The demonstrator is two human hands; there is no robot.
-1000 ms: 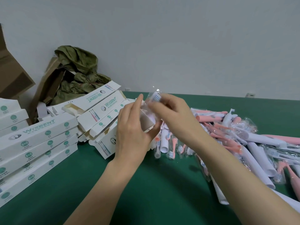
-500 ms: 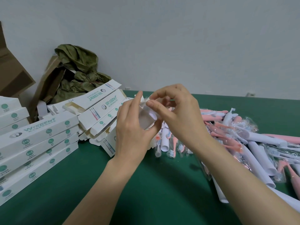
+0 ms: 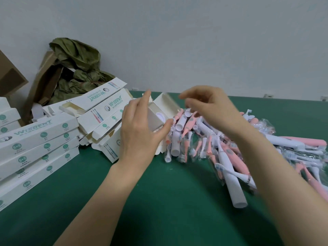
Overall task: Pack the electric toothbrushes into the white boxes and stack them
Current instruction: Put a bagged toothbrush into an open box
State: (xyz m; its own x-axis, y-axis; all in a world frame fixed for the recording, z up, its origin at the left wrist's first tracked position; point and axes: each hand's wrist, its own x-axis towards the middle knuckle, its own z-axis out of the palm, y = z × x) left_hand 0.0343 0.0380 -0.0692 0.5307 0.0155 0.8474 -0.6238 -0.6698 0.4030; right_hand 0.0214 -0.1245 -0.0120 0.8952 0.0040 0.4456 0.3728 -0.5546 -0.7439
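My left hand [image 3: 140, 134] grips a white box [image 3: 156, 119] upright over the green table, its top flap [image 3: 166, 105] standing open, and a white round end shows inside the opening. My right hand [image 3: 211, 109] hovers just right of the flap, fingers loosely curled with nothing visible in them. A heap of pink and white electric toothbrushes [image 3: 229, 153] in clear wrappers lies under and right of my right arm. A neat stack of closed white boxes [image 3: 37, 146] sits at the left. A loose pile of open white boxes [image 3: 103, 112] lies behind my left hand.
The green table [image 3: 156, 206] stretches toward me between my arms. A crumpled olive-green cloth [image 3: 78, 68] and brown cardboard [image 3: 44, 82] lean against the grey wall at the back left. Another brown carton [image 3: 10, 77] stands at the far left edge.
My right hand pushed a wrapped brush head down into the box, then let go and lifted away to the right. The box flap now stands open.
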